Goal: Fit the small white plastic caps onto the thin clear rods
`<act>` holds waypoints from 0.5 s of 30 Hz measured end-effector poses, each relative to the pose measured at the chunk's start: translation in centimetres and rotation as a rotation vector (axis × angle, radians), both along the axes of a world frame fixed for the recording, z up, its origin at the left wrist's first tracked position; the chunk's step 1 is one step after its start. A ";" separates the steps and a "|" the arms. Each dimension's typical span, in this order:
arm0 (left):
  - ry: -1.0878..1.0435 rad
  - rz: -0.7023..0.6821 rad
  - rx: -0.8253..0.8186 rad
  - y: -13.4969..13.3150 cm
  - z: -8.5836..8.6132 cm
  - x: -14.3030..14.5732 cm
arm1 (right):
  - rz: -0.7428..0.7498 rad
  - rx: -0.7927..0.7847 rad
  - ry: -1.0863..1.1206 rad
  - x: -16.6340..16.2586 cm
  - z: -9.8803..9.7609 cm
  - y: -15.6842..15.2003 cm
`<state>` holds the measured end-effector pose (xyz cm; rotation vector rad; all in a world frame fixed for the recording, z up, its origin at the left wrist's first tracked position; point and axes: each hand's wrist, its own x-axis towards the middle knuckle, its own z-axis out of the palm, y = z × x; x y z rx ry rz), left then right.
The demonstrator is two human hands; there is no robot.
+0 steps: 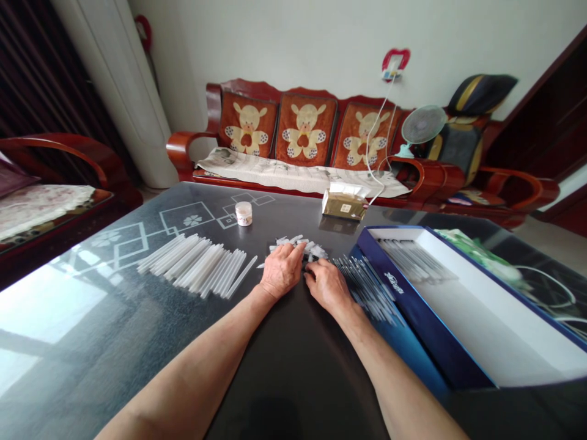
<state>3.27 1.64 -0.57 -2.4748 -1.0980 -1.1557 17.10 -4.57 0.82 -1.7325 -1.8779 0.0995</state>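
Note:
My left hand (pixel 280 270) rests on the dark glass table (pixel 137 342), fingers curled down onto a small heap of short white plastic pieces (pixel 298 245). My right hand (pixel 326 283) lies just beside it, fingers bent and touching the same heap. What either hand pinches is hidden under the fingers. A row of several long white tubes (pixel 197 264) lies to the left of my left hand. A fan of thin clear-and-dark rods (pixel 367 286) lies right of my right hand.
An open blue box with a white inside (pixel 481 318) holds more rods at the right. A small round jar (pixel 244 214) and a tan tissue box (pixel 343 205) stand farther back. A red wooden sofa (pixel 302 131) and a fan (pixel 422 125) stand behind the table.

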 end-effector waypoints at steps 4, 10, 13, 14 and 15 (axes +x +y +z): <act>-0.017 -0.009 -0.012 0.0 0.0 0.0 | -0.002 0.024 0.118 -0.1 0.2 0.2; -0.035 -0.086 -0.039 -0.2 0.1 -0.2 | -0.049 -0.020 1.063 0.3 0.2 1.2; -0.031 -0.104 -0.050 -0.3 0.2 -0.1 | -0.001 -0.091 1.430 0.3 0.2 1.4; -0.029 -0.107 -0.053 -0.3 0.2 -0.1 | 0.011 -0.097 1.473 0.3 0.2 1.4; -0.026 -0.110 -0.056 -0.4 0.2 -0.1 | 0.015 -0.094 1.491 0.2 0.2 1.3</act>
